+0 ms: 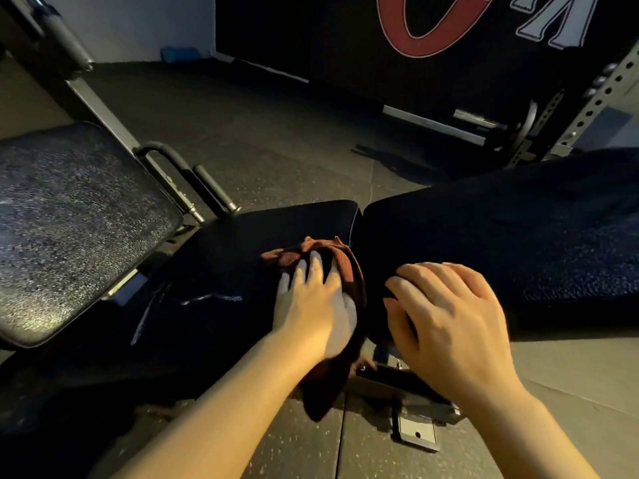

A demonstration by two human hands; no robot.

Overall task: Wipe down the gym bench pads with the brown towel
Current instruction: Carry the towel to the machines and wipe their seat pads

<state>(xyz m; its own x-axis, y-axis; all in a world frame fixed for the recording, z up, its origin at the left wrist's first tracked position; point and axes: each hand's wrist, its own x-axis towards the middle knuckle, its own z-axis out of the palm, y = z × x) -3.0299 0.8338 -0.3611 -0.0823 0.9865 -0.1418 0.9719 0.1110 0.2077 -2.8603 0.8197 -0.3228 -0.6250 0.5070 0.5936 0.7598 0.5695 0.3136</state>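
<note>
Gym: padded benches [501,236], perforated rack [601,95]

Black bench pad [214,271], brown towel [345,261] on it

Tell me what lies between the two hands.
In the head view, a fold of the brown towel and the gap between the bench pads separate the left hand from the right hand.

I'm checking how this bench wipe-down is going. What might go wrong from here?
The towel is bunched under the left hand at the gap between the seat pad and back pad, with its tail hanging toward the frame bracket; it may snag there. Bunched cloth covers little, so patches may be missed. The right hand's fingers curl over the pad edge, near the gap.
</note>
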